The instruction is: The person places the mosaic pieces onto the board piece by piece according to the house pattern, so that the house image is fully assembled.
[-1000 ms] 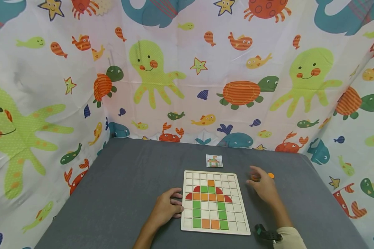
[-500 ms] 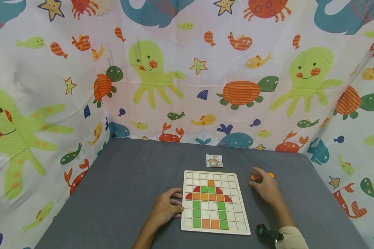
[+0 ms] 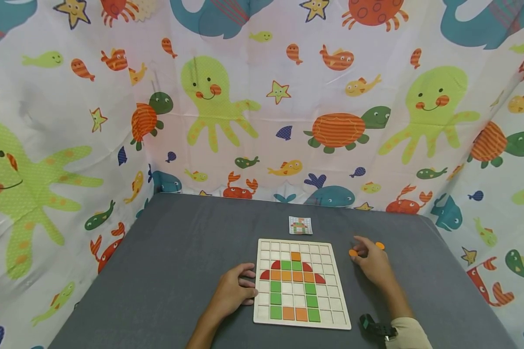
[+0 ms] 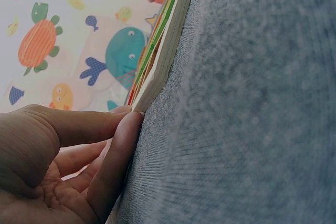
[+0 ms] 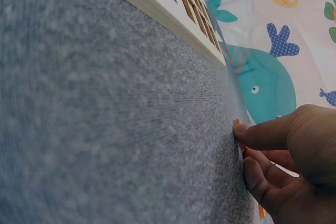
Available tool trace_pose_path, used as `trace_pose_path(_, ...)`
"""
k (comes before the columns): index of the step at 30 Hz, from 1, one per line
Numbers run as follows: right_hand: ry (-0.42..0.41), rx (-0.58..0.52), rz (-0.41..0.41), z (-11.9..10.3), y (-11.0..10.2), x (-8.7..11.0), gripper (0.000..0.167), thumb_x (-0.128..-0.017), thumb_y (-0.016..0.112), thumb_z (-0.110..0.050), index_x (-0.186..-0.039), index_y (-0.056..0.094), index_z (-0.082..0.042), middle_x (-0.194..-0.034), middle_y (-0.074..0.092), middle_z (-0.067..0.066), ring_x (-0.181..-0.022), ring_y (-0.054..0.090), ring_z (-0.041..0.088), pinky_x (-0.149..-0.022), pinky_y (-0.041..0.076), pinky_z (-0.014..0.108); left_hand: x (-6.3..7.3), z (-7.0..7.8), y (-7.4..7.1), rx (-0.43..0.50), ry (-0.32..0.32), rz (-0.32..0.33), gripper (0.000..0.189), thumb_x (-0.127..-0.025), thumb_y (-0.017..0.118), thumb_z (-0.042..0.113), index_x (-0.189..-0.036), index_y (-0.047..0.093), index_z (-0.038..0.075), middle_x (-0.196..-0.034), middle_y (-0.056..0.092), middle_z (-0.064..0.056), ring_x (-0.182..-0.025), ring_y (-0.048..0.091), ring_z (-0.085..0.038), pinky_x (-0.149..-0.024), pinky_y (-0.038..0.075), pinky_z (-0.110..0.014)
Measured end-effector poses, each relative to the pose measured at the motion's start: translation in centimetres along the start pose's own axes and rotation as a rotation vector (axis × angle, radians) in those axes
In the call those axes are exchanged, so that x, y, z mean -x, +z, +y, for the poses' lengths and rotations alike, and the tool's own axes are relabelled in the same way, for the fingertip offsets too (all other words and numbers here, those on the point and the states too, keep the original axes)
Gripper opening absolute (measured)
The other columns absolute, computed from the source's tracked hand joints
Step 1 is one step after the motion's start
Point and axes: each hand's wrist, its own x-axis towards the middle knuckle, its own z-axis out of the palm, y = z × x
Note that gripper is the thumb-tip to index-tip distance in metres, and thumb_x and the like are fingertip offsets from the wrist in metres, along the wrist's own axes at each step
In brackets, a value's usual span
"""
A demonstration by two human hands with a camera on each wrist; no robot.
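Note:
A square wooden grid board lies on the grey table, with green, orange and red pieces set in its cells. At its left edge my left hand holds on with thumb and a finger, which meet at the board's side in the left wrist view. To the right of the board, my right hand pinches a small orange piece with rounded edge close to the tabletop. In the right wrist view only a sliver of this orange piece shows by the thumb tip. Another orange piece lies just beyond the knuckles.
Behind the board lies a small pattern card with a coloured grid picture. A dark band with a device is on the right wrist. A sea-animal curtain closes off the back and sides of the grey table.
My right hand has shifted slightly right, and the orange piece at its fingertips now shows more, a little nearer the board. My left hand and the board have stayed still.

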Motion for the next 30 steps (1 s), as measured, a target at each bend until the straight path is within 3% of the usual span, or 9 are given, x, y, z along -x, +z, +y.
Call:
trace_pose_path(20,-0.061,-0.003,0.030,-1.1,0.5,0.3,0.062,-0.092,0.081,-0.004,-0.148,0.054,0.003,-0.110,0.074,0.019,-0.099,0.071,0.033,-0.093,0.058,0.059,0.0,0.0,0.0,-0.003,0.004,0.003,0.068,-0.078,0.081,-0.012,-0.143,0.060,-0.003,-0.122,0.068,-0.018,-0.094,0.071,-0.022,-0.062,0.066,-0.038)
trace_pose_path(30,-0.062,-0.021,0.011,-3.2,1.3,0.3,0.063,-0.094,0.080,-0.006,-0.150,0.054,-0.002,-0.115,0.074,0.017,-0.104,0.070,0.032,-0.085,0.061,0.048,0.0,0.1,0.0,-0.011,0.005,0.004,0.068,-0.078,0.080,-0.013,-0.142,0.060,-0.004,-0.121,0.068,-0.018,-0.094,0.072,-0.022,-0.061,0.066,-0.038)
